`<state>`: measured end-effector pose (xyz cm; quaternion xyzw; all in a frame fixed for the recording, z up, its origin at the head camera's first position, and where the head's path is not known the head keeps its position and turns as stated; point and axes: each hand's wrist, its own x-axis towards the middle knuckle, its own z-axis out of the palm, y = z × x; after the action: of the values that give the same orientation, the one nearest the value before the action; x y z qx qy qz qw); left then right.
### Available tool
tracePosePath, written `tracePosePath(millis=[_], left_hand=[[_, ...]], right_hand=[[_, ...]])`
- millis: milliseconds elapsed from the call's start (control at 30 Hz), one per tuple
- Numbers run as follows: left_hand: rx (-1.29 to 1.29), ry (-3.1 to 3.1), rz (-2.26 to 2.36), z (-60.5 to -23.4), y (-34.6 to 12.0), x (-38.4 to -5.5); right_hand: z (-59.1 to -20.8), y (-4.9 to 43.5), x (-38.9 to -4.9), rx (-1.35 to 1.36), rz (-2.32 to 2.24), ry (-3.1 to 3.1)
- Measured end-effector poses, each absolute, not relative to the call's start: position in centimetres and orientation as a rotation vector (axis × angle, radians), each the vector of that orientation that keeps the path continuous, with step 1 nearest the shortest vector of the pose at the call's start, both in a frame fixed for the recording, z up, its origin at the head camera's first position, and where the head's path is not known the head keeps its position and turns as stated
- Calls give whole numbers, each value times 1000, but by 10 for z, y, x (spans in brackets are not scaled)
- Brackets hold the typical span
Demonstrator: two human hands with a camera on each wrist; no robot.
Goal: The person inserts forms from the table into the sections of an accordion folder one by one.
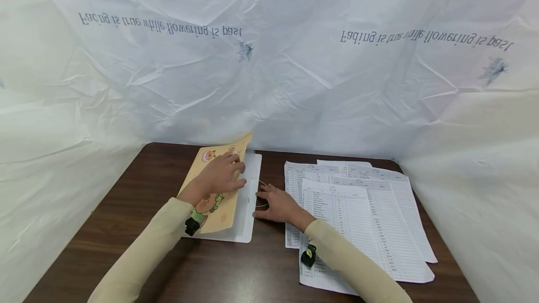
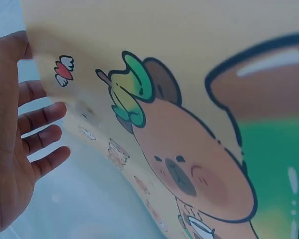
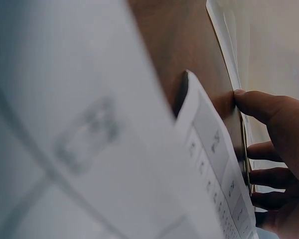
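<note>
Nearest the head camera, two cream sleeves [image 1: 141, 258] reach in from the bottom over a dark wooden table [image 1: 236, 270]. At left, the left hand [image 1: 219, 174] lies over a yellow folder cover [image 1: 223, 216] printed with cartoon animals. Its fingers are loosely spread along the cover's free right edge; the left wrist view shows the thumb and index tips passing behind that edge, with a gap between them. The cover slants upward, this edge raised above a white panel [image 1: 244, 219] that lies flat beneath. Just right of the panel, a thin pale cord [image 1: 262, 205] curves beside the right hand [image 1: 280, 205], whose grip is wide: fingers apart and fairly straight, thumb tip against the panel's right edge. Farther right, printed sheets [image 1: 349, 228] overlap in a loose spread, partly hidden by the right sleeve.
</note>
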<state>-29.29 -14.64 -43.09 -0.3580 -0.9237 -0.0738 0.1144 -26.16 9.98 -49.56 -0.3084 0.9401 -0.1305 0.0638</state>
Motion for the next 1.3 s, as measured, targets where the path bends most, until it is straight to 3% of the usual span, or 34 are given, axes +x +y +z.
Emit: tracePosePath(millis=[1300], left_hand=[[-1055,-2831,-515,-385,-198,-295]], right_hand=[[-496,101,-262,-930,-406,2825]])
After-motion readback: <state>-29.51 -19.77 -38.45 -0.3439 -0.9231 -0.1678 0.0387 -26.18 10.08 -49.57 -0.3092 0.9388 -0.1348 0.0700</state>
